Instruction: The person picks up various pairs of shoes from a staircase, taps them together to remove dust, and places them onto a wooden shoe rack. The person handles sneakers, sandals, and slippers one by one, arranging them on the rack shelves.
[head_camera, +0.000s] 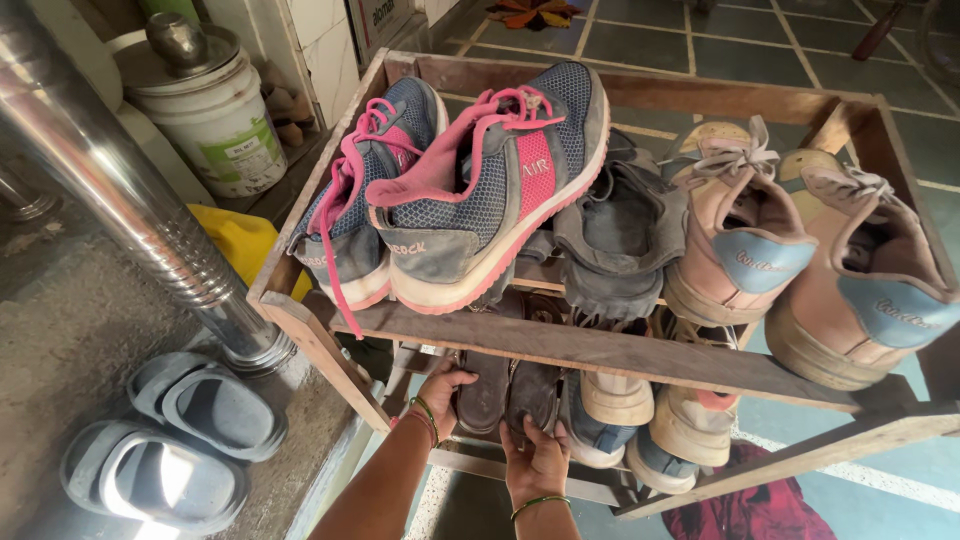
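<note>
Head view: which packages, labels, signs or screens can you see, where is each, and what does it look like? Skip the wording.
Bucket label: green and white rectangle on the side of the white lidded bucket, upper left, beside the shoe rack.
Sign: pale board with dark print, leaning against the wall behind the rack's top left corner, partly cut off.
Screens: none in view.

Single head-worn view, looking steeply down and forward from close above a wooden shoe rack (600, 350), both forearms entering from the bottom edge, floor tiles beyond.
</note>
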